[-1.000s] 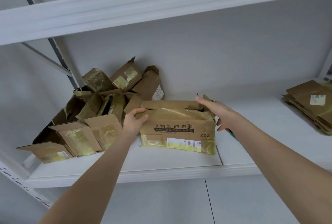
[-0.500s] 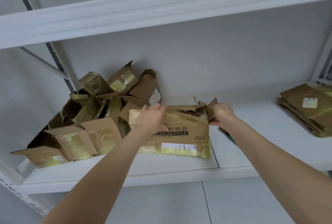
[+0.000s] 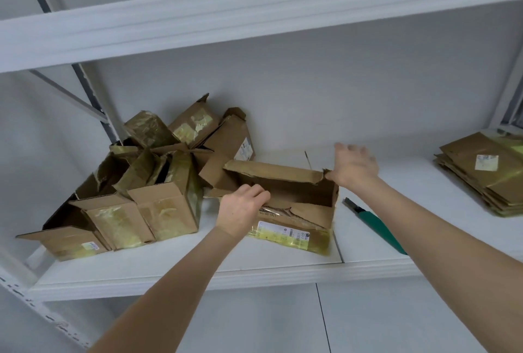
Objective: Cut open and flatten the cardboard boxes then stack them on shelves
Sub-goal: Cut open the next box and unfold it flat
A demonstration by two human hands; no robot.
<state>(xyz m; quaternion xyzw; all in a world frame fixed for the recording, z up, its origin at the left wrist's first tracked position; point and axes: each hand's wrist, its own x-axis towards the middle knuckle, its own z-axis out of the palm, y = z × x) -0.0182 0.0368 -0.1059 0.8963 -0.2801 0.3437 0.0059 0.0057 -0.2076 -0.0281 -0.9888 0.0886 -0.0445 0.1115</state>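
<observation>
Sitting open near the shelf's (image 3: pixel 198 270) front edge, the box (image 3: pixel 297 191) is gripped at its front wall by the left hand (image 3: pixel 240 210). The right hand (image 3: pixel 355 169), blurred, fingers spread, is at its back-right corner. A knife (image 3: pixel 376 225) lies just right.

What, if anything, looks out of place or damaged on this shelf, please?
The open box has ragged, torn flap edges. Left of it, the unflattened boxes lie heaped at all angles. The green-handled knife lies loose near the front edge of the shelf.
</observation>
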